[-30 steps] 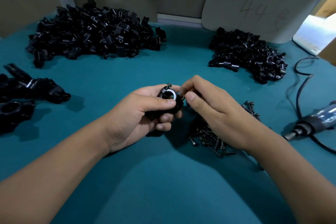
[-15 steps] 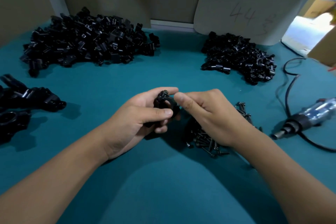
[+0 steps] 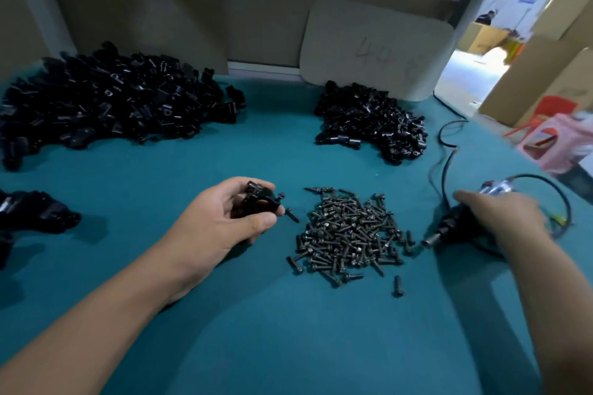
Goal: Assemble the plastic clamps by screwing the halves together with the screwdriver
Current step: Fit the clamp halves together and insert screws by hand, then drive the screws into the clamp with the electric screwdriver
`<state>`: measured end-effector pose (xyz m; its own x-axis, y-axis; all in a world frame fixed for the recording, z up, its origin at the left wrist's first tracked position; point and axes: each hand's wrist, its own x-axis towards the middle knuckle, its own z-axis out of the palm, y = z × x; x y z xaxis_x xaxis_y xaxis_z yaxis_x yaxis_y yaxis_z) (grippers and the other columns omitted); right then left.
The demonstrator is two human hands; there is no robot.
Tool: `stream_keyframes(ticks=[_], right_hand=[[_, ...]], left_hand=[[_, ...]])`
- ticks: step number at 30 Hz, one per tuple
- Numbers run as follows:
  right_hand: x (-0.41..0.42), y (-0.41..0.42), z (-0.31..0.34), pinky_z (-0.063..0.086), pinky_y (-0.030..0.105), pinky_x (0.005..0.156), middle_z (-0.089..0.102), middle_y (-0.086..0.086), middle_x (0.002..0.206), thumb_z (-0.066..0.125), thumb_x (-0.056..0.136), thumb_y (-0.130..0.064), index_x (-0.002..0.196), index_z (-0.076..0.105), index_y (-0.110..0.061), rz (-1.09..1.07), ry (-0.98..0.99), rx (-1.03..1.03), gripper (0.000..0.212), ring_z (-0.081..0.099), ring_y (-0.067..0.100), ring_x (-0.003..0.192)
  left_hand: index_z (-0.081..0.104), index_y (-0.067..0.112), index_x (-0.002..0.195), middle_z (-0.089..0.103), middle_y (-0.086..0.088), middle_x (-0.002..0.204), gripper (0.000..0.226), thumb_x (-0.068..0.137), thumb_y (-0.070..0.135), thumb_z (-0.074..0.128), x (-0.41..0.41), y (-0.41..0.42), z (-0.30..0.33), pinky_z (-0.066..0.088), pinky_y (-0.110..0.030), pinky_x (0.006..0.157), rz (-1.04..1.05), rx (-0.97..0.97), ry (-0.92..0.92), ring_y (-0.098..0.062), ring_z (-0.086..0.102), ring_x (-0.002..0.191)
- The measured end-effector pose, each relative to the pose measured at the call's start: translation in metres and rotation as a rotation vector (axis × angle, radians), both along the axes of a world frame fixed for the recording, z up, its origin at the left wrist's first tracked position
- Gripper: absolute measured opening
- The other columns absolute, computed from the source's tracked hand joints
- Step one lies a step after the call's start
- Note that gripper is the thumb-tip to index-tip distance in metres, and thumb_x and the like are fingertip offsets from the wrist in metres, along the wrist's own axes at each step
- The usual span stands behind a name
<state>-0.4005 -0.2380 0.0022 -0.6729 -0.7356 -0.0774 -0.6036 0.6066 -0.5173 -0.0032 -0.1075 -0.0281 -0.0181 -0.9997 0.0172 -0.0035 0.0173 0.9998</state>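
Left hand [image 3: 221,224] grip pinches black plastic clamp [image 3: 258,200], screws protruding. Right hand [image 3: 500,218] rests on screwdriver [image 3: 449,224]; closure unclear, blurred. Dark screws [image 3: 349,234] heaped on teal tabletop [image 3: 288,330].

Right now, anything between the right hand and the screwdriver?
No. The right hand is already on the screwdriver, at the table's right side. The screw pile lies to its left, apart from it.
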Motion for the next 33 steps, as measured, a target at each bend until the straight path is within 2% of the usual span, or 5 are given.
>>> stream_keyframes(ticks=[4,10,15,26,33], right_hand=[[0.003,-0.011,0.019,0.052,0.030,0.045,0.054,0.011,0.081,0.070,0.095,-0.012,0.094,0.057,-0.011,0.057,-0.474,-0.006,0.013,0.053,0.024,0.068],[0.016,-0.007,0.028,0.051,0.025,0.071,0.051,-0.002,0.070,0.074,0.057,-0.002,0.083,0.043,-0.018,0.038,-1.508,-0.485,0.044,0.051,0.012,0.063],[0.099,0.007,0.031,0.055,0.020,0.064,0.061,-0.003,0.072,0.072,0.093,-0.003,0.086,0.057,-0.010,0.154,-2.092,-0.914,0.018,0.058,0.011,0.058],[0.173,0.011,0.010,0.049,0.019,0.057,0.055,-0.004,0.072,0.075,0.097,-0.014,0.090,0.062,-0.010,0.223,-2.140,-0.877,0.016,0.052,0.006,0.056],[0.184,0.020,0.008,0.049,0.020,0.053,0.052,-0.004,0.069,0.071,0.101,-0.018,0.085,0.060,-0.010,0.335,-2.094,-0.833,0.022,0.051,0.007,0.052]], left_hand=[[0.068,0.005,0.119,0.081,-0.006,0.111,0.030,0.092,0.002,0.077,0.002,0.000,0.000,0.052,-0.029,0.074,0.018,0.068,0.070,-0.014,0.061,0.076],[0.072,-0.002,0.117,0.079,-0.013,0.115,0.030,0.088,0.000,0.078,0.007,-0.004,0.001,0.052,-0.025,0.083,0.050,0.130,0.362,-0.013,0.062,0.081],[0.068,-0.006,0.121,0.079,-0.014,0.110,0.027,0.097,0.005,0.072,0.014,-0.005,0.000,0.048,-0.018,0.056,0.018,0.198,0.352,-0.010,0.060,0.072],[0.050,0.014,0.103,0.060,-0.009,0.085,0.029,0.080,0.020,0.066,0.011,0.002,0.009,0.013,-0.021,0.043,-0.168,0.282,0.276,-0.011,0.028,0.050],[0.056,0.019,0.092,0.059,-0.007,0.084,0.027,0.091,0.035,0.077,0.008,0.005,0.006,0.020,-0.017,0.040,-0.221,0.283,0.236,-0.009,0.027,0.049]])
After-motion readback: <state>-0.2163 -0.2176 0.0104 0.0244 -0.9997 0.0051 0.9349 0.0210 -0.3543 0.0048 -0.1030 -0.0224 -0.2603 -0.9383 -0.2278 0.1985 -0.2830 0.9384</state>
